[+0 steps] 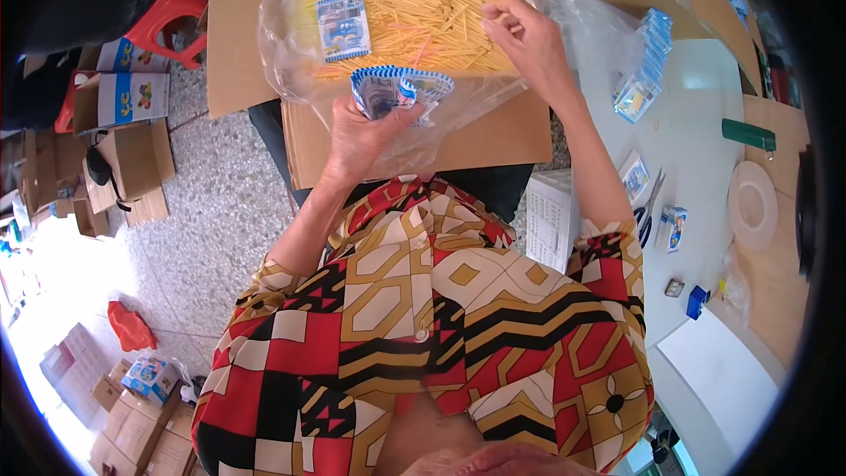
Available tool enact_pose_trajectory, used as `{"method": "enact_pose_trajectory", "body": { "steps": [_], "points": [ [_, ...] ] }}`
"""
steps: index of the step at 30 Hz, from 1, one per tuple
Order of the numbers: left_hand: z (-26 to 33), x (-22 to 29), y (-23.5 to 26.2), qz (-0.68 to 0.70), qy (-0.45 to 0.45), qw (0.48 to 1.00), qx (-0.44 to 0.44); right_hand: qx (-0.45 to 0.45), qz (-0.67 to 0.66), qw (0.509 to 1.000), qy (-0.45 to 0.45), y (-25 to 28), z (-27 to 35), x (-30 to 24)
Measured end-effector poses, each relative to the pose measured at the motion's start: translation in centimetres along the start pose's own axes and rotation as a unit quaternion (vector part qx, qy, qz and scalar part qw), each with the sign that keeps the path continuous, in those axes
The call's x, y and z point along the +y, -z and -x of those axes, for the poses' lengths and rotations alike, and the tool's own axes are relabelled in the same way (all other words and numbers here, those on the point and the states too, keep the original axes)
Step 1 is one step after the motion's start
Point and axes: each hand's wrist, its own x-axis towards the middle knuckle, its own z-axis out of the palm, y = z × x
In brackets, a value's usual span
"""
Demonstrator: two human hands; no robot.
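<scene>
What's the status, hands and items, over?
Left hand grips small packets. Right hand pinches yellow sticks in the bag-lined box. Nothing blocking.

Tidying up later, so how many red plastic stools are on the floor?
1: a red plastic stool at upper left, beside the open cardboard box. Others may be hidden.

A white table (696, 137) stood at the person's right. Around a pair of scissors (650, 203) on it lay small printed packets (674, 227), a clear round lid (752, 203) and a green box (747, 133).
</scene>
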Motion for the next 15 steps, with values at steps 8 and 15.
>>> {"method": "enact_pose_trajectory", "body": {
  "steps": [8,15],
  "points": [
    [0.1,0.7,0.5,0.027,0.002,1.000,0.008,0.030,0.208,0.946,0.248,-6.3,-7.7,3.6],
    [0.0,1.0,0.8,0.050,-0.006,0.999,0.018,0.002,0.298,0.928,0.225,-8.1,-10.9,3.1]
  ]
}}
